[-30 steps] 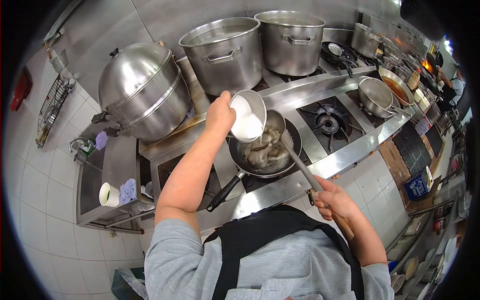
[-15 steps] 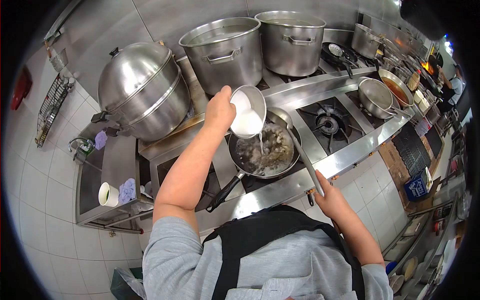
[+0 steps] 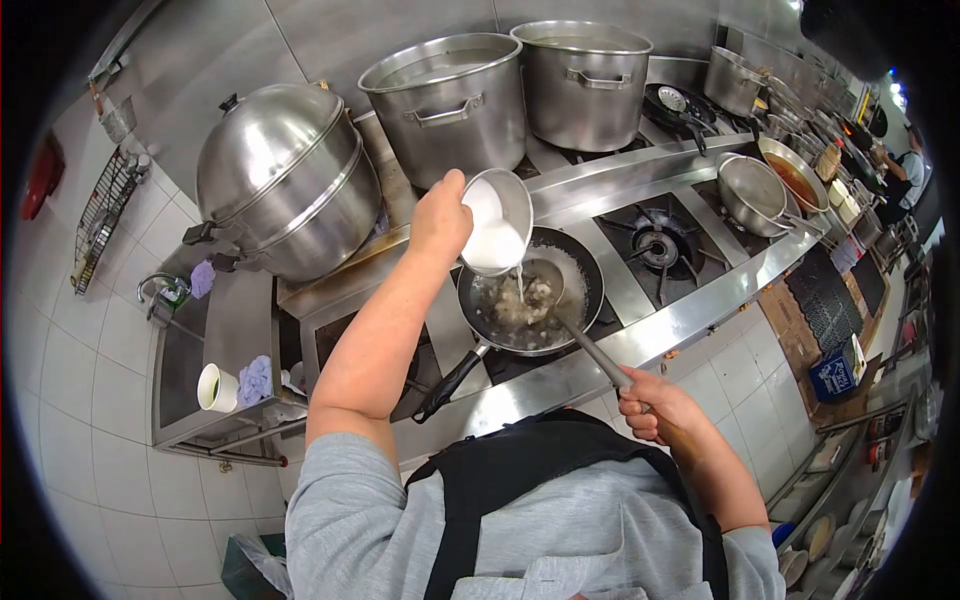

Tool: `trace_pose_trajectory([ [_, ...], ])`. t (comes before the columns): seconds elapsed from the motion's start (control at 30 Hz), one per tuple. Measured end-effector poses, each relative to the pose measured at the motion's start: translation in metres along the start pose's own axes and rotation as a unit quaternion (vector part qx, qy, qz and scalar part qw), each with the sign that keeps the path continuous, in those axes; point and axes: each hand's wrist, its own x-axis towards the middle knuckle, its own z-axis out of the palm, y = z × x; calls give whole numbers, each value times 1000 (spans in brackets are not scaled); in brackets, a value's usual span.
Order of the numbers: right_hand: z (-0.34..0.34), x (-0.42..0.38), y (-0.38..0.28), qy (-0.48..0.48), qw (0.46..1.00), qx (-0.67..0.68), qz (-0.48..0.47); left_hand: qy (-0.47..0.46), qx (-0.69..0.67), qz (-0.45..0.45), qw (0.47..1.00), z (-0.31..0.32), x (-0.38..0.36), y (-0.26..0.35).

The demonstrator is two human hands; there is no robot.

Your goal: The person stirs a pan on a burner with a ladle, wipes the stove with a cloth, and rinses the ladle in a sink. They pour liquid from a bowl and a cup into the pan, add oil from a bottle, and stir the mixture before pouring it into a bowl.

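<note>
My left hand (image 3: pixel 441 222) grips the rim of a tilted metal bowl (image 3: pixel 514 200) holding white liquid (image 3: pixel 492 240). A thin stream falls from it into the black frying pan (image 3: pixel 590 262) on the stove. My right hand (image 3: pixel 655 402) is closed round the long handle of a metal ladle (image 3: pixel 595 352), whose head sits down in the pan among bubbling liquid and pale bits. The pan's black handle (image 3: pixel 450 386) points toward my body, with neither hand on it.
Two big stockpots (image 3: pixel 445 120) and a domed steamer (image 3: pixel 285 180) stand behind the pan. An unlit burner (image 3: pixel 657 248) lies to its right, then strainers and a pot of red sauce (image 3: pixel 792 182). A paper cup (image 3: pixel 216 388) is at left. Another person (image 3: pixel 910 170) works far right.
The ladle's head has moved from the pan's back rim down into its middle. My right hand has come slightly lower and nearer my body. The bowl still pours, almost unmoved.
</note>
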Motion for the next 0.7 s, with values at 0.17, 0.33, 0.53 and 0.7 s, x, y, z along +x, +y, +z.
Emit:
trace_pose_trajectory([
  [0.17,20,-15,-10,47,980,-179,-74,5,-5,-2,1000,-4,-2,4],
  [0.33,20,-14,-11,93,927,-325,-165,5,-3,3,1000,-10,1,9],
  [0.53,0,10,2,227,777,-550,-205,14,1,11,1000,-12,3,12],
  [0.7,-42,31,33,236,698,-620,-269,31,-4,32,999,-10,1,11],
])
